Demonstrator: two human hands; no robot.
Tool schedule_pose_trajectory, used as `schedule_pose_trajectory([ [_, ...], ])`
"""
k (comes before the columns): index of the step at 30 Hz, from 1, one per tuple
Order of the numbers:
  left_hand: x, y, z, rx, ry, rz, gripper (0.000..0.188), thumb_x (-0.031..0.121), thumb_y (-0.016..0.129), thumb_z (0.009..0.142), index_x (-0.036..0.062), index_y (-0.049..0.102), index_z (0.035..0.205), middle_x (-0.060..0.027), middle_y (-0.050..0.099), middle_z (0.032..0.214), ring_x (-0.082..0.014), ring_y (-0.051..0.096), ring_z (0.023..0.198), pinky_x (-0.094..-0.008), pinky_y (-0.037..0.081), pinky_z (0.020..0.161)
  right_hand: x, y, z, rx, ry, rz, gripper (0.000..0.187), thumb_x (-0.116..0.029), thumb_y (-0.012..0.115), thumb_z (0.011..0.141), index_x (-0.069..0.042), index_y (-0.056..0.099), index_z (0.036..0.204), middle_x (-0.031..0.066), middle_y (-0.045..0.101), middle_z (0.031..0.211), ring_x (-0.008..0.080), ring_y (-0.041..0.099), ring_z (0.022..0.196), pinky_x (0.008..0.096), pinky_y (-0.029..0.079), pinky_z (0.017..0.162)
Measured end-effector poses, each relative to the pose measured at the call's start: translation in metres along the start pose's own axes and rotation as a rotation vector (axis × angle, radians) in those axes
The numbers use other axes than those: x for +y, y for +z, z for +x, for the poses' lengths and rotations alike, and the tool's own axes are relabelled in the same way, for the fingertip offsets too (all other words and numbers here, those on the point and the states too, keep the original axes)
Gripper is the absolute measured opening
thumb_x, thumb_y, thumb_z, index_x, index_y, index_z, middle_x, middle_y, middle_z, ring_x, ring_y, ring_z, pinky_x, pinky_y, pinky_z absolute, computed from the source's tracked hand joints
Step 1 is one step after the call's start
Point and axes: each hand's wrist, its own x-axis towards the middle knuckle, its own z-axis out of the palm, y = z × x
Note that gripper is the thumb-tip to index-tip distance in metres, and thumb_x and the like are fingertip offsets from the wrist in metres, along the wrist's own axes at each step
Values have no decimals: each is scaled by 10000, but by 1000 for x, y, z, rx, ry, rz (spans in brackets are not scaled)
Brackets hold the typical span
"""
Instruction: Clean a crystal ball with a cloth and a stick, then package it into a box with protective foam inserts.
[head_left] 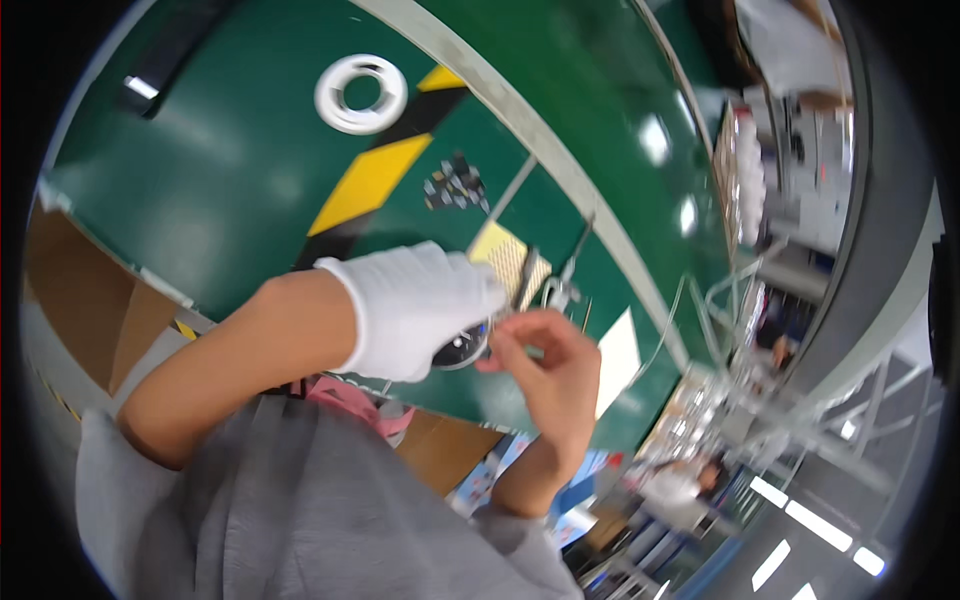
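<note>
My left hand wears a white glove and is wrapped round a round black part with a glossy face and a pale rim. Most of that part is hidden under the glove. At its right edge my bare right hand has thumb and forefinger pinched together; blur hides what, if anything, is between them. Just beyond the fingers lies a pale yellow sheet with rows of small marks or pieces. A dark slim tool rests across it.
Small dark pieces lie heaped on the green table, farther off than my hands. Beyond black-and-yellow tape sits a white ring-shaped roll. White paper is at right; a cardboard box stands at the left edge.
</note>
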Motion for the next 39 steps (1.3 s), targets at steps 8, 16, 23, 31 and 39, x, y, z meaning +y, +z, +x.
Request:
schedule_pose_trajectory([
  [8,6,31,5,375,81,96,809,234,889,623,87,528,1331,-139,547,1309,-357,583,1144,-432,499,944,-4,-16,10,-36,20,13,113,8,747,866,57,719,964,102,733,879,155,702,751,260,587,679],
  [16,-1,48,8,545,118,-53,715,117,885,599,99,567,1238,-122,583,1218,-351,599,1080,-432,520,901,34,-8,-1,-1,-97,405,150,40,704,894,56,735,1040,118,708,940,150,685,770,261,553,690],
  [23,-7,47,8,563,137,-1,763,156,929,576,83,595,1258,-148,585,1256,-325,633,1083,-399,539,883,41,7,-1,74,-160,485,160,67,699,888,90,717,1045,125,701,934,145,656,734,256,533,683],
  [31,-8,47,9,565,148,-3,767,151,934,561,84,609,1252,-140,587,1268,-317,636,1091,-395,538,884,48,10,0,90,-277,455,157,67,703,883,90,711,1038,130,691,952,155,654,753,260,531,674],
  [39,-7,47,8,541,123,-10,782,158,942,559,88,607,1261,-136,580,1275,-305,638,1081,-391,538,877,56,15,3,106,-299,483,170,39,720,881,60,686,1046,112,698,962,136,655,789,260,547,695],
])
